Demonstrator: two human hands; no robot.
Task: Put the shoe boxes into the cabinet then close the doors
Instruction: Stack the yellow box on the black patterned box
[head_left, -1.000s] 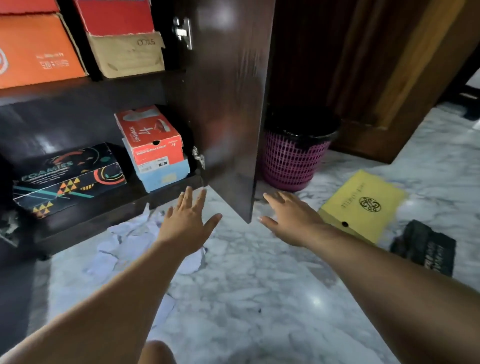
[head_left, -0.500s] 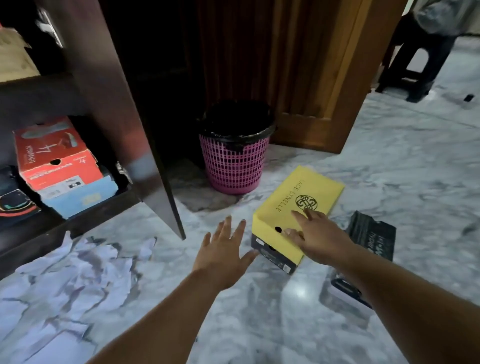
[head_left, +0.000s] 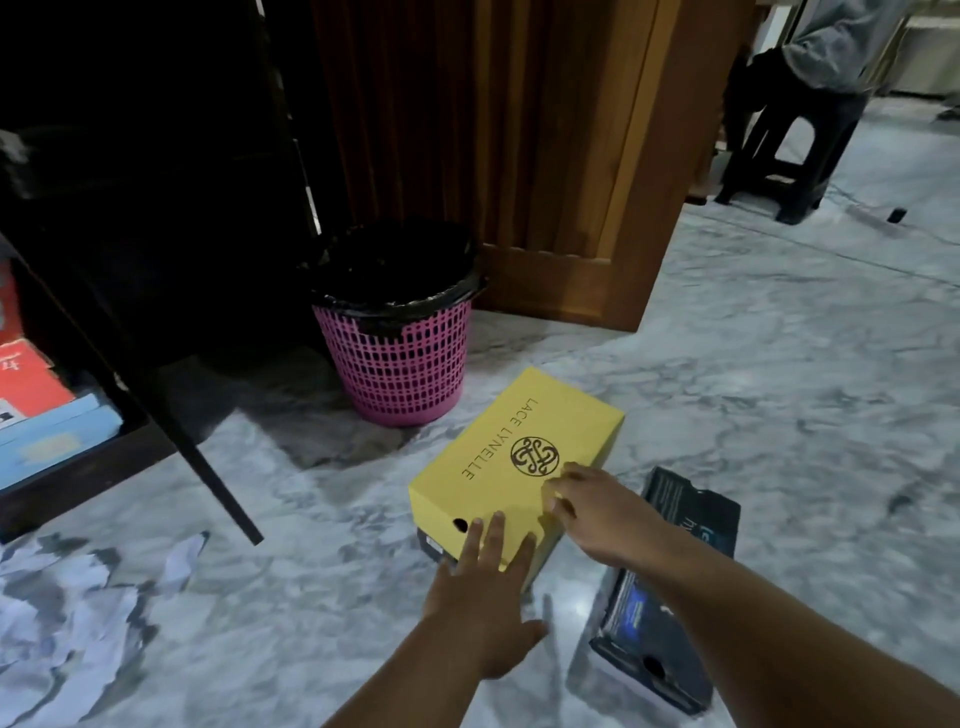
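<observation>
A yellow shoe box (head_left: 514, 441) printed "LACE LYNELLE" lies on the marble floor. My left hand (head_left: 485, 587) is spread flat against its near end, fingers apart. My right hand (head_left: 597, 512) rests on the lid's near right corner, fingers curled over the edge. A dark blue-black shoe box (head_left: 670, 587) lies on the floor just right of it, partly under my right forearm. The dark cabinet (head_left: 78, 473) stands at the left with its door (head_left: 156, 260) swung open; an orange box (head_left: 26, 379) sits on a light blue box (head_left: 52, 436) on its bottom shelf.
A pink basket bin (head_left: 397, 358) with a black liner stands behind the yellow box. A wooden door (head_left: 561, 156) is behind it. Crumpled white paper (head_left: 67, 613) litters the floor at the left. A person by a black stool (head_left: 784, 150) is at the far right.
My view has swung right, away from the cabinet shelves. Both hands have moved from the cabinet front to the yellow box, the left now touching its near end.
</observation>
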